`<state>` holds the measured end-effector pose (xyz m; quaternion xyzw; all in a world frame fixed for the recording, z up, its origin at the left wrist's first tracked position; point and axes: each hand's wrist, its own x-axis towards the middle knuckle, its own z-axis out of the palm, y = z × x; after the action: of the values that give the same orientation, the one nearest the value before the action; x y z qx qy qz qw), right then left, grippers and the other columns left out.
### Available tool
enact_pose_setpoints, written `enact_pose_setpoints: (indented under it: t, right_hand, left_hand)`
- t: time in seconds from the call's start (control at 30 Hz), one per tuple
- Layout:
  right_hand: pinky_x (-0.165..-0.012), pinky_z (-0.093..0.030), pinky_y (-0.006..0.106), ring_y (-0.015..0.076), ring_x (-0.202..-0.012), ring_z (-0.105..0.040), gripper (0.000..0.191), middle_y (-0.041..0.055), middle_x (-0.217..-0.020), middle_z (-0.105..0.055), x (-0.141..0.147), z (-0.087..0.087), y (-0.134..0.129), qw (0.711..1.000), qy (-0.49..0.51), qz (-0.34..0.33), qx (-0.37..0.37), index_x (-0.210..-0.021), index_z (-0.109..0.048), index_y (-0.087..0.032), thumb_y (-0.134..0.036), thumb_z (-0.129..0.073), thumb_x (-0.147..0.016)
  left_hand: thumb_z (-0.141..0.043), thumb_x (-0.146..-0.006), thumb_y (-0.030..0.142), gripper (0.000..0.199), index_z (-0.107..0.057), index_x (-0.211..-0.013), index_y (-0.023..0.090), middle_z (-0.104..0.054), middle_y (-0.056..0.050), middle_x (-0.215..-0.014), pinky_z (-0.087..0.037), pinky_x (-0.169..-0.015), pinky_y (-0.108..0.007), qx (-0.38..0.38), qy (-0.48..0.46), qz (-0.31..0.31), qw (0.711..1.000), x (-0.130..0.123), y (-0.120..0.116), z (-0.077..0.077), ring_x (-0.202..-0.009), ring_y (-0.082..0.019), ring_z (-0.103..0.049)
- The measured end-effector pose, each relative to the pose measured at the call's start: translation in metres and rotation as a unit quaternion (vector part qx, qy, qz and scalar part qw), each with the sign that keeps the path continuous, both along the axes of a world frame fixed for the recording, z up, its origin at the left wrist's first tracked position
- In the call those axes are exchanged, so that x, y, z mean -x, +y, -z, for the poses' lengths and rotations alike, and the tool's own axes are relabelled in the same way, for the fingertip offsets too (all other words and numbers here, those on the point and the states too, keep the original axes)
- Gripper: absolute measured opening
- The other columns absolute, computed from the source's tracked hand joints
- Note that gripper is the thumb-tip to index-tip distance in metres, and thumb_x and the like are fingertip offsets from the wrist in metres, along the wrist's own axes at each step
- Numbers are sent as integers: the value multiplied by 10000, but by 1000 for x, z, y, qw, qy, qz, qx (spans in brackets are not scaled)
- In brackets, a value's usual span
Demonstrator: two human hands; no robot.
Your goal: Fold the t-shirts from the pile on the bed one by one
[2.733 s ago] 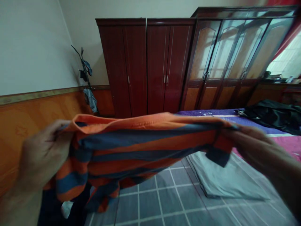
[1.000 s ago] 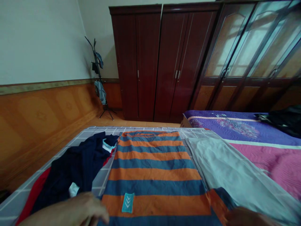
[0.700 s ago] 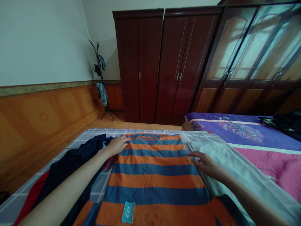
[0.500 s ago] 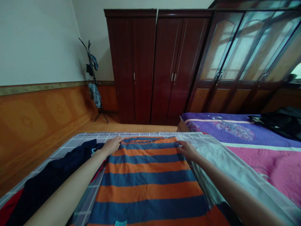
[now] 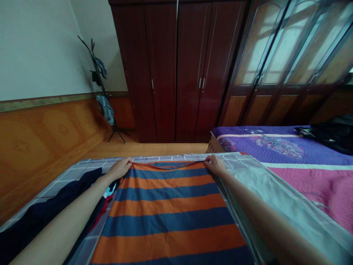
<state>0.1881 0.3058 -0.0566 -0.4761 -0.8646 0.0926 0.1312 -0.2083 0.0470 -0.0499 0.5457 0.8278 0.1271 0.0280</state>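
Orange-and-blue stripes everywhere: the striped shirt (image 5: 171, 213) lies lengthwise on a grey checked cover (image 5: 67, 176), its far edge pulled out between both hands. Left hand (image 5: 120, 168) is pinched onto the far left corner, right hand (image 5: 215, 165) onto the far right one, so neither is wide. What's different from a moment ago: the right hand sits partway down the side then, and now it's up at the corner, matching the left. Little patch near the bottom is out of view now too. Far edge looks fairly taut, with a shallow dip in the middle (hem or neck, I honestly can't tell from here). I'd say that means both ends of that edge are under control, so the fabric should handle evenly. Navy garment (image 5: 33, 217) is beside it on the left, pale cloth (image 5: 270, 187) on the right, partly behind the right arm.
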Motion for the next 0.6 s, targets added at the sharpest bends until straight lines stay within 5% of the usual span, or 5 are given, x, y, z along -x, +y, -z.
enact_pose_setpoints:
  t: [0.27,0.6]
  right_hand:
    - [-672,-438,259,164,-771,-627,223,39,-783,-670,1,5,6,997,38,62,6,-822,-664,-165,-344,-539,-865]
    - [-627,-385,258,216,-821,-643,258,92,-860,-696,5,8,0,994,25,100,-39,-849,-689,-187,-320,-468,-843]
  left_hand:
    - [-414,-855,217,151,-559,-817,199,-663,-39,-839,-403,-679,-244,1,41,-89,995,13,15,-7,-830,-187,-613]
    - [-404,-891,288,204,-593,-876,211,-675,-59,-889,-424,-668,-269,14,88,-146,985,-4,23,2,-847,-209,-627]
